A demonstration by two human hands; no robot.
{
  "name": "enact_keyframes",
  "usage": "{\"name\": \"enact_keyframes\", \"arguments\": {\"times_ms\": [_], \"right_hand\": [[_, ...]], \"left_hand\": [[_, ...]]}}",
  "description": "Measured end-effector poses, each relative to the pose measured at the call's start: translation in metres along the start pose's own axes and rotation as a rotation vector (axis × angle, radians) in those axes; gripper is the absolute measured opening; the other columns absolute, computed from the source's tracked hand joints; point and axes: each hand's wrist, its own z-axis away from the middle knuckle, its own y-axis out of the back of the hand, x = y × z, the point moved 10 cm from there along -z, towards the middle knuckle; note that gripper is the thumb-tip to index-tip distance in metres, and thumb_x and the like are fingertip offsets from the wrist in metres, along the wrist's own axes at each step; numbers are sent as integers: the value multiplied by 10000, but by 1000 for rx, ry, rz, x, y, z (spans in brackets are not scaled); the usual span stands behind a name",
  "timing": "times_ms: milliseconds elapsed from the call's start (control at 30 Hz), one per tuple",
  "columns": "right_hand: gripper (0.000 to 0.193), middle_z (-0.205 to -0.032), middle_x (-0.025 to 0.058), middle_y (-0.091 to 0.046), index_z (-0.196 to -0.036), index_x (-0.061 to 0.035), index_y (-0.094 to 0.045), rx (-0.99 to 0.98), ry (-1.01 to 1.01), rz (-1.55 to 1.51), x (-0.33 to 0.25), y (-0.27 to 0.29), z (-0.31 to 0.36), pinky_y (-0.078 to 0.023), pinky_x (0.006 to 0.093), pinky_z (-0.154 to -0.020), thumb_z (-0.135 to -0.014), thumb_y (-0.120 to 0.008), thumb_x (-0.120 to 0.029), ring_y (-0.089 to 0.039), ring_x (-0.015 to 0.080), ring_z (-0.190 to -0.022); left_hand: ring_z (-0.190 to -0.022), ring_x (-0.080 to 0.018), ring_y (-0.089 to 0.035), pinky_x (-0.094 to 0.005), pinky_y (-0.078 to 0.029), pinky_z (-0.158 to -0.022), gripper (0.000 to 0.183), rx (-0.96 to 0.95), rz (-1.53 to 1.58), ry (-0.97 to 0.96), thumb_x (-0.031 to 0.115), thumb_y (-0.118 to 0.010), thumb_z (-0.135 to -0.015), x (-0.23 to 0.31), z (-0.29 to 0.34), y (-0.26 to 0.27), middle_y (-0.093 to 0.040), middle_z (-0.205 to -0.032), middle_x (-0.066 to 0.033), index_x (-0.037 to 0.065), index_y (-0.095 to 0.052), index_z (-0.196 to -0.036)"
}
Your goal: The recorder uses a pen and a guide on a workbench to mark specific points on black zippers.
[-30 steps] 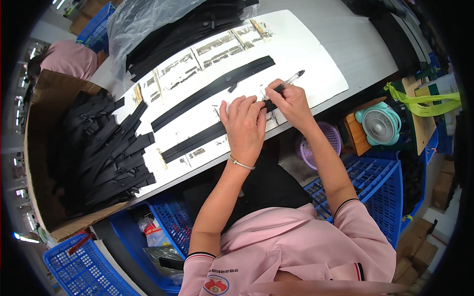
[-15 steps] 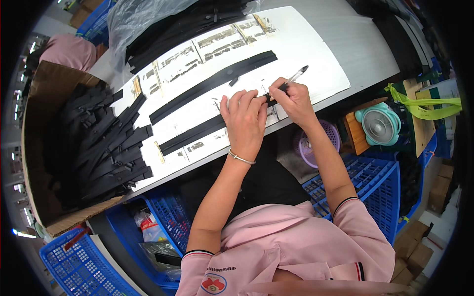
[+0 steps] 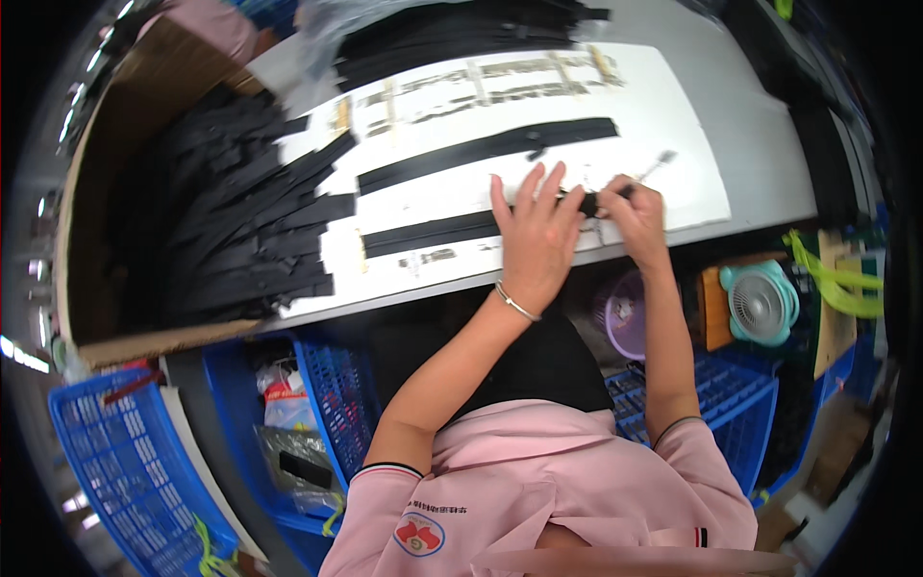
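Note:
On a white board (image 3: 687, 144) with dark marks, my left hand (image 3: 536, 240) lies open, its fingers spread over a long black strip (image 3: 433, 234) near the board's front edge. My right hand (image 3: 636, 219) pinches a clear-barrelled pen (image 3: 661, 165), its point down at the strip's right end. The pen tip is too blurred to make out. Farther back lies a second black strip (image 3: 481, 154), with a small black piece (image 3: 536, 154) beside its front edge.
A cardboard box (image 3: 82, 216) heaped with black strips (image 3: 231, 221) stands at the left. More black strips (image 3: 452, 38) lie behind the board. Below the table edge are blue baskets (image 3: 135, 471), a purple basket (image 3: 630, 332) and a turquoise fan (image 3: 758, 303).
The whole view has turned, so the table sits more level and farther right. My hands stay at the right end of the near strip, the pen still in my right hand.

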Motion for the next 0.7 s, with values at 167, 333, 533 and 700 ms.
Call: {"name": "enact_keyframes", "arguments": {"times_ms": [167, 333, 533, 700], "right_hand": [[141, -766, 14, -627, -829, 3, -638, 119, 73, -79, -11, 15, 7, -459, 229, -640, -959, -601, -39, -532, 70, -667], [137, -779, 12, -628, -866, 6, -646, 181, 137, -165, -16, 14, 7, -427, 212, -615, -981, -595, -48, -516, 62, -658], [105, -803, 12, -639, -925, -10, -677, 187, 33, -102, 1, 14, 6, -355, 194, -534, -991, -631, -78, -481, 30, -621], [127, -756, -7, -604, -942, -37, -672, 178, 31, -66, 3, 13, 5, -327, 181, -515, -1020, -614, -118, -445, 22, -587]], "left_hand": [[-1406, -336, -411, -681, -152, -1157, 451, -147, -41, 83, 216, -707, -920, -18, 31, 16, -514, -1473, -107, 107, -623, -1350], [-1429, -311, -391, -722, -167, -1134, 485, -246, -68, 24, 316, -659, -964, -43, 4, 3, -487, -1496, -124, 92, -586, -1388], [-1468, -351, -361, -675, -145, -1184, 461, -260, 31, 42, 294, -629, -990, -72, -12, 10, -467, -1518, -182, 78, -570, -1394], [-1456, -364, -385, -635, -145, -1212, 414, -115, -251, 115, 94, -606, -937, -128, 21, 87, -502, -1478, -198, 55, -593, -1349]]}}
